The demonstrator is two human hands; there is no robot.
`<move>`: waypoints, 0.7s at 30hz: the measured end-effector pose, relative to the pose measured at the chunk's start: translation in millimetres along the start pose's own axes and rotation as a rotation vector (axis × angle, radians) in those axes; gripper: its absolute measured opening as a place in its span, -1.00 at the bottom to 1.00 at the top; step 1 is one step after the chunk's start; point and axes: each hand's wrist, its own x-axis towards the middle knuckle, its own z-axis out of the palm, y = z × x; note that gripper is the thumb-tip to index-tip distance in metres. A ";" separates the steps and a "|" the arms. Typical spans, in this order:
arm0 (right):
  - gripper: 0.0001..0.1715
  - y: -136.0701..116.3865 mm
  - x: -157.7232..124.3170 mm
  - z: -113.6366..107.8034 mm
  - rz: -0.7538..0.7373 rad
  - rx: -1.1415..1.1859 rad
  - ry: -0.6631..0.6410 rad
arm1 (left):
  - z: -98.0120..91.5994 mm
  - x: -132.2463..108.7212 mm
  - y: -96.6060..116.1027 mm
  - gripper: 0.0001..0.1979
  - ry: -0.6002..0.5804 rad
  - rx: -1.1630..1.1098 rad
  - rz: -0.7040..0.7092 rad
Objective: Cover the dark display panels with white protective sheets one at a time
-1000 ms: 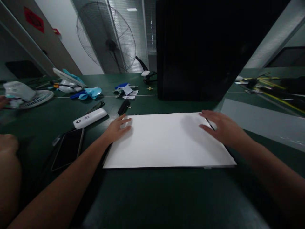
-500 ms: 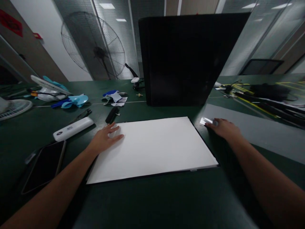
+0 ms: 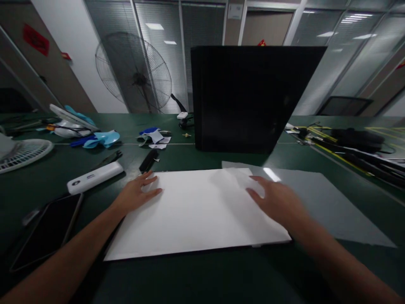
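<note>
A flat rectangular white panel [image 3: 190, 215] with a thin dark edge lies on the green table. My left hand [image 3: 136, 195] rests on its far left corner, fingers spread, holding nothing. Over the panel's far right part, my right hand [image 3: 275, 198] has hold of a thin translucent plastic sheet [image 3: 322, 202] near its left end. That sheet overlaps the panel's right side and stretches out to the right across the table. Where exactly the right fingertips pinch it is blurred.
A large black monitor-like panel [image 3: 249, 99] stands behind. To the left are a white power bank [image 3: 95, 177], a dark tablet [image 3: 47, 232], a black folded tool [image 3: 148, 161] and blue gloves [image 3: 104, 139]. Black and yellow strips [image 3: 344, 158] lie at right.
My right hand has moved left with the translucent sheet, bringing its end over the white panel. My left hand stays on the panel's left corner. The camera view has tilted slightly up.
</note>
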 end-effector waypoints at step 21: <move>-0.11 -48.1 -28.2 26.2 -0.333 -0.006 -0.166 | 0.4 -3.3 -2.2 -0.11 0.022 -0.063 0.045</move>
